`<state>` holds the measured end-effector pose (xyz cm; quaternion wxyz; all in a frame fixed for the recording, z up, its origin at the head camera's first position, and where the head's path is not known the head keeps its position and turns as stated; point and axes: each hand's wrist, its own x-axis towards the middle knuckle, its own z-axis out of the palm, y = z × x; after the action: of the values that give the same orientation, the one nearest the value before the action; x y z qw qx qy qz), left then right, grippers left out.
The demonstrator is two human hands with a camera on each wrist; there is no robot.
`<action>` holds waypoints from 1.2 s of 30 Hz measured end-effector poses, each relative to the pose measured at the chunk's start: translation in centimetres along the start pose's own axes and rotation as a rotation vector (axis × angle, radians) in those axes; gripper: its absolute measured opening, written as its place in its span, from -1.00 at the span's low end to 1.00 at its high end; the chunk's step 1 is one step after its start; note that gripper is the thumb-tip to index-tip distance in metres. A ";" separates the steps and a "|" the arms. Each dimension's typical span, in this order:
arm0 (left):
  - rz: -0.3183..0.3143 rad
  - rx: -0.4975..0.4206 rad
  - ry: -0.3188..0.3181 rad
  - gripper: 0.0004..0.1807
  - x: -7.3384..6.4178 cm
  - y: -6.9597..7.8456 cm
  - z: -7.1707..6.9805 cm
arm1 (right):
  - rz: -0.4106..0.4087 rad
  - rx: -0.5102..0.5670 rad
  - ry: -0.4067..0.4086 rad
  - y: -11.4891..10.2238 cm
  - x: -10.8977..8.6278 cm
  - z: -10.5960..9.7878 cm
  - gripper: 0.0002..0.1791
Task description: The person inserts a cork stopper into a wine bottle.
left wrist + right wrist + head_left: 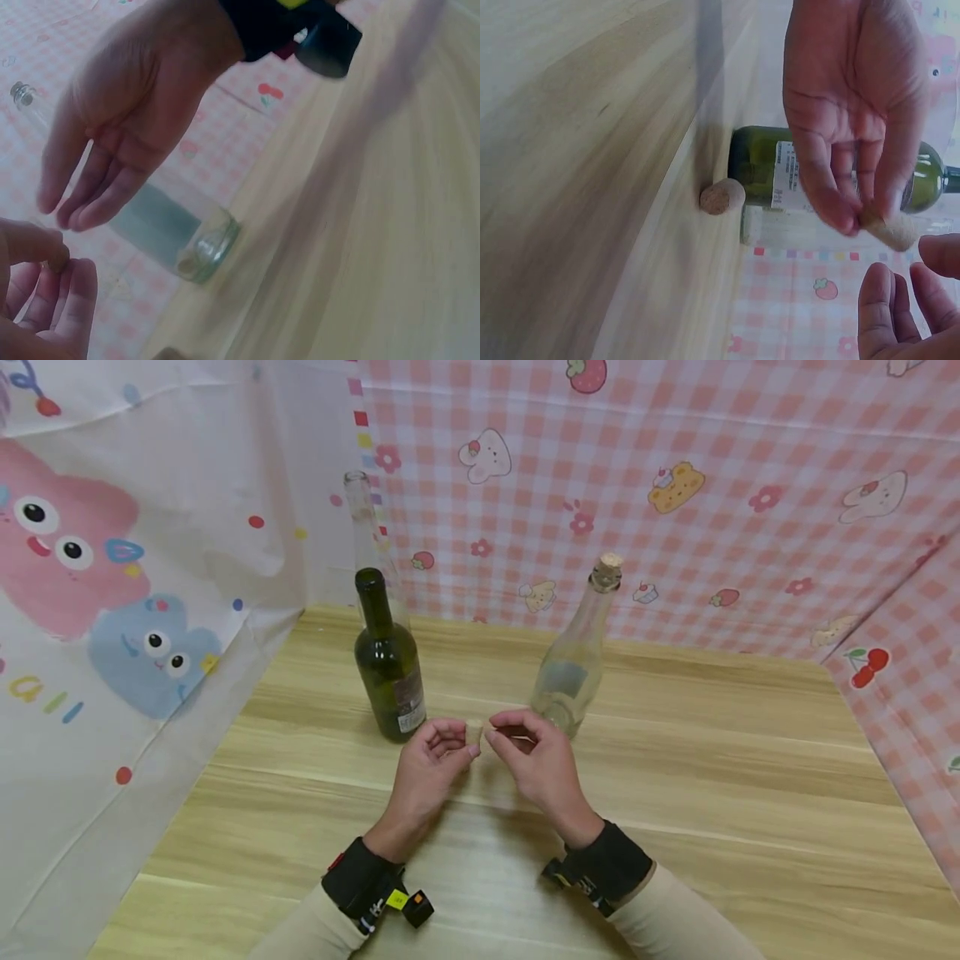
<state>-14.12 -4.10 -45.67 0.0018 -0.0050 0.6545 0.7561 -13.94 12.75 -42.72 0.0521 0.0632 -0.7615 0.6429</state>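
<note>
My left hand [433,760] pinches a small tan cork [473,733] between thumb and fingertips, above the table. Close to the cork's other side is my right hand [542,762]; its thumb and fingers are parted and hold nothing. In the right wrist view, a gap shows between this cork [889,228] and the right fingertips. Behind the left hand stands a dark green bottle [388,664] with a white label. Beyond the right hand stands a clear bottle [576,652] with a cork [611,562] in its mouth.
A taller clear bottle [358,510] stands behind the green one, partly hidden by it. Another cork [724,196] is near the green bottle's base, hidden in the head view. Printed cloth walls [720,552] border the wooden table [735,777] at the left, back and right.
</note>
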 end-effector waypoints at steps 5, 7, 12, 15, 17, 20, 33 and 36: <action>0.136 0.180 -0.023 -0.64 -0.1 0.4 -0.5 | 0.071 0.007 0.018 0.1 0.0 -0.7 -0.80; 0.212 0.256 -0.053 -0.65 -0.2 0.6 -0.7 | 0.106 0.034 0.020 0.0 0.1 -1.0 -0.79; 0.479 0.510 -0.094 -0.67 -0.4 1.0 -1.0 | 0.185 0.170 -0.012 -0.2 0.2 -1.5 -0.74; 0.631 0.685 -0.077 -0.67 -0.4 1.2 -1.2 | 0.232 0.259 -0.056 -0.4 0.1 -1.7 -0.70; 0.714 0.781 -0.067 -0.67 -0.4 1.4 -1.2 | 0.259 0.299 -0.093 -0.5 0.0 -1.9 -0.66; 0.814 0.865 -0.079 -0.70 -0.5 1.5 -1.2 | 0.293 0.317 -0.145 -0.6 -0.1 -2.0 -0.61; 0.884 0.955 -0.136 -0.77 -0.8 0.9 -1.0 | 0.337 0.253 -0.210 -0.1 -0.2 -1.7 -0.59; 0.886 0.960 -0.138 -0.77 -0.8 0.8 -1.0 | 0.336 0.261 -0.198 0.1 -0.2 -1.6 -0.66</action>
<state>-13.32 -5.19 -45.02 -0.2659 0.3150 0.8575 0.3079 -13.77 14.30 -42.56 -0.1390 0.0045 -0.6731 0.7263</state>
